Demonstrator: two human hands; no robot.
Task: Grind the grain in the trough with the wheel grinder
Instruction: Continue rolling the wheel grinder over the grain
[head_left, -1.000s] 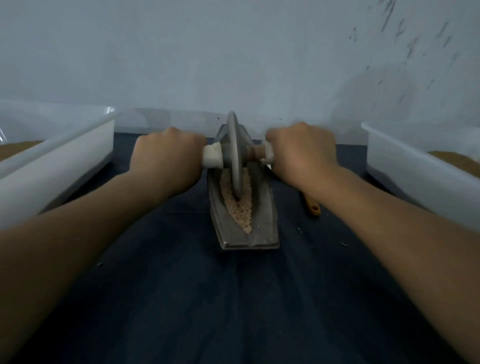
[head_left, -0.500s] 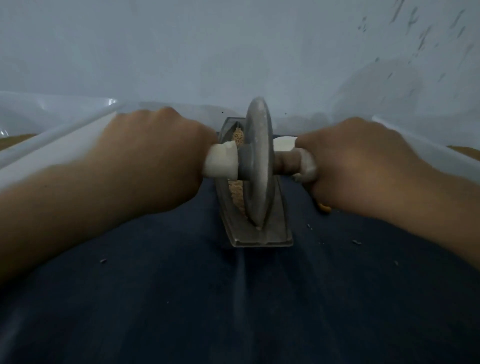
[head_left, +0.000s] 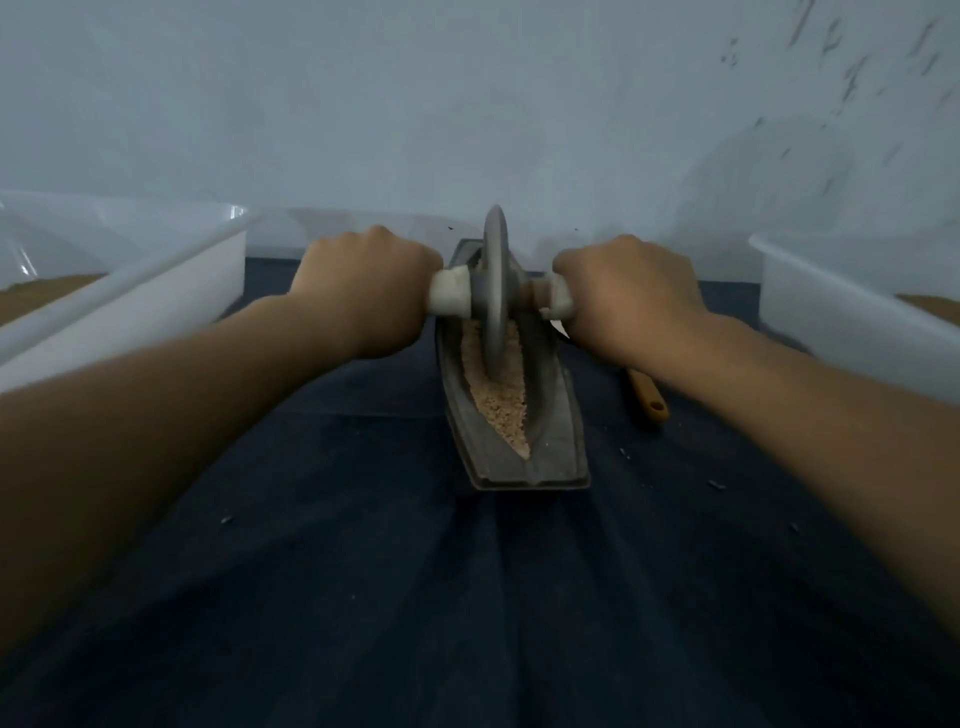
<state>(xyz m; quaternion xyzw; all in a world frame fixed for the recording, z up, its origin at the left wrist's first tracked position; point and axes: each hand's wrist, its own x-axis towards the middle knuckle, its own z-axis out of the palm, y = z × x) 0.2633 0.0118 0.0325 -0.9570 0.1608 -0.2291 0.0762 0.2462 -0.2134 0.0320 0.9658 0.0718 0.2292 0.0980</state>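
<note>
A grey boat-shaped trough (head_left: 553, 447) lies lengthwise on the dark blue cloth, holding pale crushed grain (head_left: 501, 402). The grey wheel grinder (head_left: 493, 291) stands upright in the trough's far half, its rim down in the grain. My left hand (head_left: 363, 291) grips the white handle on the wheel's left side. My right hand (head_left: 628, 296) grips the handle on the right side. Both fists are curled round the axle, knuckles up.
A white tub (head_left: 156, 291) with brown grain stands at the left, another white tub (head_left: 841, 317) at the right. An orange-handled tool (head_left: 647, 397) lies right of the trough, partly under my right forearm. A pale wall rises just behind. Stray husks dot the cloth.
The wheel rolled toward me to the trough's near end half a second ago and has now rolled back to the far half. Both hands moved with it.
</note>
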